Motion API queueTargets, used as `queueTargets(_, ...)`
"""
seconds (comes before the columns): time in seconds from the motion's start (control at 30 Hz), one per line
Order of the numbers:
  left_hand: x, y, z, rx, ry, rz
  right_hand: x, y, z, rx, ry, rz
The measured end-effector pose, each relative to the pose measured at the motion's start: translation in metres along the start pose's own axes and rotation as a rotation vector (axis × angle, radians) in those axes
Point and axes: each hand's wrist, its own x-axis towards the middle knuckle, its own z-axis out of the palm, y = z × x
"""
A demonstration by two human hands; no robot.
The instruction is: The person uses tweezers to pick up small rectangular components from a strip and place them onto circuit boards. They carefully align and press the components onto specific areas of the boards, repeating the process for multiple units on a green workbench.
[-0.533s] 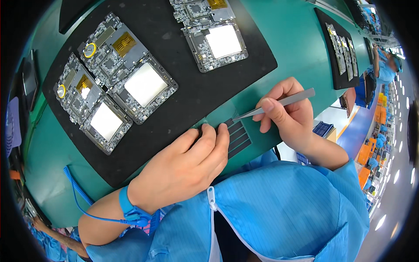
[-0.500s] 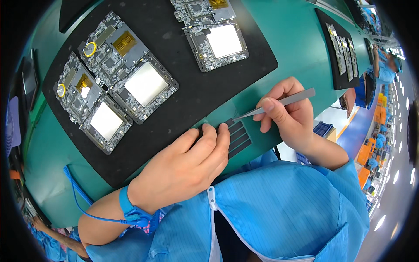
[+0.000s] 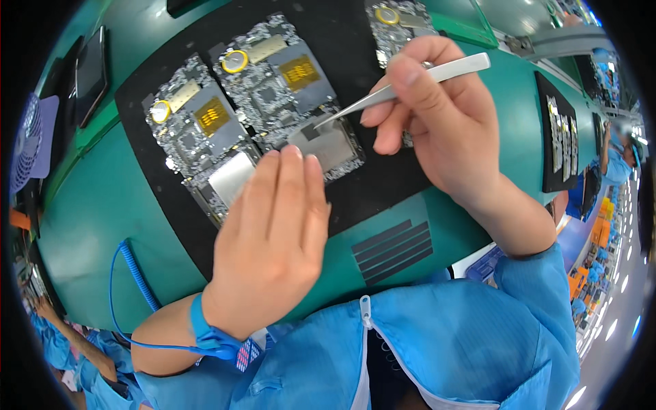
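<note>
My right hand (image 3: 447, 116) holds a pair of metal tweezers (image 3: 417, 82), pinched between thumb and fingers. Their tips are over the silver plate (image 3: 331, 152) of the middle circuit board (image 3: 266, 92), with a small dark piece (image 3: 311, 130) at the points. My left hand (image 3: 270, 239) lies with fingers stretched out side by side, fingertips at the lower edge of that plate; it holds nothing I can see. Left of it lies a similar circuit board (image 3: 205, 123), partly covered by my fingers. A sheet with dark strips (image 3: 393, 251) lies on the green table nearer to me.
A black mat (image 3: 383, 198) carries the boards on the green table (image 3: 89, 205). Another board (image 3: 400, 27) is behind my right hand. More boards sit on a black pad (image 3: 560, 137) at the right. A coiled blue cord (image 3: 137, 273) runs to my left wrist strap (image 3: 205, 328).
Both hands have moved from the strip sheet up to the middle board. The tweezers now point at its silver plate with a dark piece at their tips. The view has shifted, too.
</note>
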Motion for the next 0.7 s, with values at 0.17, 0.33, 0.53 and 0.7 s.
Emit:
queueTargets(0.17, -0.005, -0.003, 0.006, 0.039, 0.013, 0.078, 0.002, 0.016, 0.012, -0.042, -0.013, 0.051)
queueTargets(0.33, -0.006, -0.004, 0.012, 0.104, 0.072, 0.096, 0.001, 0.015, 0.013, -0.09, 0.003, 0.069)
queueTargets(0.53, -0.005, -0.003, 0.014, 0.083, 0.097, 0.059, 0.002, 0.017, 0.014, -0.073, 0.004, 0.039)
queueTargets(0.7, -0.006, -0.004, 0.014, 0.082, 0.101, 0.068, 0.002, 0.02, 0.014, -0.005, 0.008, 0.011)
